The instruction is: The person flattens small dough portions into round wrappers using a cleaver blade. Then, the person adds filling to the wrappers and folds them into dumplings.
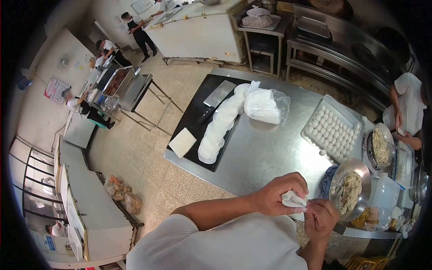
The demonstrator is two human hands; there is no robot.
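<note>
My left hand (280,196) is curled round a thin white dough wrapper (293,199) that is folded into a cup. The fingertips of my right hand (321,218) pinch the wrapper's gathered edge. Whatever lies inside the wrapper is hidden from me. Close to my right hand stands a metal bowl (365,192) of pale shredded filling (349,191). Farther off, a tray (307,130) bears rows of round white dumplings (333,128). A long overlapping row of flat dough wrappers (219,128) lies on a black board (191,119).
On the board rests a cleaver (219,93), with a white square slab (182,142) at its corner. A plastic bag of white stuff (262,106) sits on the steel table (265,148). At right, a co-worker (408,105) stands by another bowl of filling (381,146).
</note>
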